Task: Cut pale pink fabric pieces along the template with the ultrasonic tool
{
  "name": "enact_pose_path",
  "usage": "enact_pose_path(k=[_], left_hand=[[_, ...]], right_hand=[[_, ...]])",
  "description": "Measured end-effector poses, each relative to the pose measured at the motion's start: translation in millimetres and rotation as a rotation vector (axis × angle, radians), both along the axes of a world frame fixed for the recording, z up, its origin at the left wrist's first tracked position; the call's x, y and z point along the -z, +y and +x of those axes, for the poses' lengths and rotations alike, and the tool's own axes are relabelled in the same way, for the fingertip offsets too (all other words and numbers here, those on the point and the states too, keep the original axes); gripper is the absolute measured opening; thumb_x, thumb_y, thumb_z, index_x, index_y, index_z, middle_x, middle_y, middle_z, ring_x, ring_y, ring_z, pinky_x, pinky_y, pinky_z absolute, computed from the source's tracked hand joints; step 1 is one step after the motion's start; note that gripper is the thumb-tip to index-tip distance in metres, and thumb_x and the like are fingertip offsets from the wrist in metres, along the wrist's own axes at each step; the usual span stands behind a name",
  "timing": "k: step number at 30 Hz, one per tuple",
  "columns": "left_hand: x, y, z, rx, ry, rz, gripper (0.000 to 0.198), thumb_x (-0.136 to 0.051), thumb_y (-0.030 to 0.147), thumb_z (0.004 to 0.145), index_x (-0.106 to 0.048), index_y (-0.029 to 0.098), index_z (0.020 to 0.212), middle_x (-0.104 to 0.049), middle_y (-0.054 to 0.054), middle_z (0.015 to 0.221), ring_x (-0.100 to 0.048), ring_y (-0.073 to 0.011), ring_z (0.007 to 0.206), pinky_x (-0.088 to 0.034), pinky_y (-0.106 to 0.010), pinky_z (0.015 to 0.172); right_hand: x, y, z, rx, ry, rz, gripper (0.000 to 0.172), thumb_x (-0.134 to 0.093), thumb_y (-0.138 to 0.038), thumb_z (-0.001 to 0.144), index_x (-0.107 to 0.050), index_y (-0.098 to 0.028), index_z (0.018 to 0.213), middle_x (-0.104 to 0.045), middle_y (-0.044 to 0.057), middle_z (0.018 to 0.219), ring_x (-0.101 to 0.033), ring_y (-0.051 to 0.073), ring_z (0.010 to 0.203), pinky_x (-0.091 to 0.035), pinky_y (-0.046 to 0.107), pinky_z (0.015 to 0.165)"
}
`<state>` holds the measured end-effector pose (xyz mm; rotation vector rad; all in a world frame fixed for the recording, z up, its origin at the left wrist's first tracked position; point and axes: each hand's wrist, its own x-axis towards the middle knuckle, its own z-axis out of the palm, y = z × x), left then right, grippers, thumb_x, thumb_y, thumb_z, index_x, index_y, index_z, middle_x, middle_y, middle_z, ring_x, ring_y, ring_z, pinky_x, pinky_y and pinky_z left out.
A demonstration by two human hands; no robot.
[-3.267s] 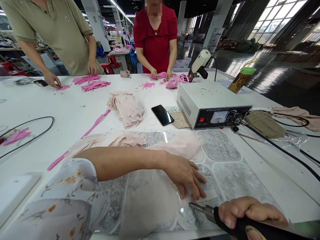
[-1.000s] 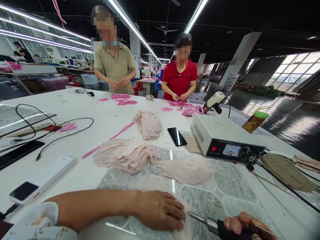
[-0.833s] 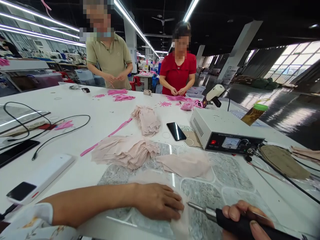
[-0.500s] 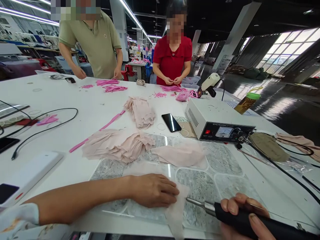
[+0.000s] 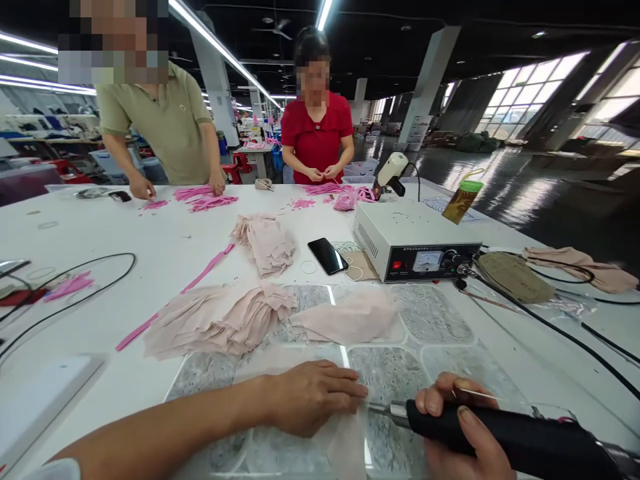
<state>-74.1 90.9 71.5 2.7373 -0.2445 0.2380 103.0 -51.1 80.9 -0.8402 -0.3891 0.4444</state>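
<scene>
Gripping one tool [image 5: 537, 440], the right hand [image 5: 477, 440] faces one left hand [image 5: 313, 399].

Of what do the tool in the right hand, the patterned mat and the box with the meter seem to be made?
Tool: shiny front looks like metal; matte black body, perhaps plastic or rubber.
Mat: probably plastic, its glossy face mirroring light streaks.
Box: maybe painted metal, with smooth off-white casing and vent slots.
</scene>
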Motion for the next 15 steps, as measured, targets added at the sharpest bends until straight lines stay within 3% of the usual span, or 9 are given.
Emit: enact_pose_path(k=[6,15], left_hand=[[-0.7,6.1,3.7,0.043,0.073,-0.027,0.020,-0.051,0.005,0.082,-0.059,0.016,0.098,-0.055,-0.004,0.142,-0.041,-0.0218,0.140,-0.035,-0.036,0.116],[-0.6,7.5,3.9,0.061,0.063,-0.043,0.023,-0.048,0.005,0.086,-0.056,0.018,0.103,-0.057,-0.007,0.139,-0.037,-0.0205,0.142,-0.031,-0.035,0.118]], right_hand=[[0.9,0.4,-3.2,0.004,-0.069,0.028,0.014,-0.068,-0.032,0.073,-0.065,-0.021,0.082,-0.059,0.000,0.075,-0.053,0.011,0.047,-0.049,0.028,0.046],[16.3,-8.4,3.1,-0.101,-0.094,0.025,0.013,-0.063,-0.029,0.081,-0.063,-0.024,0.093,-0.057,0.000,0.080,-0.056,0.012,0.053,-0.053,0.032,0.052]])
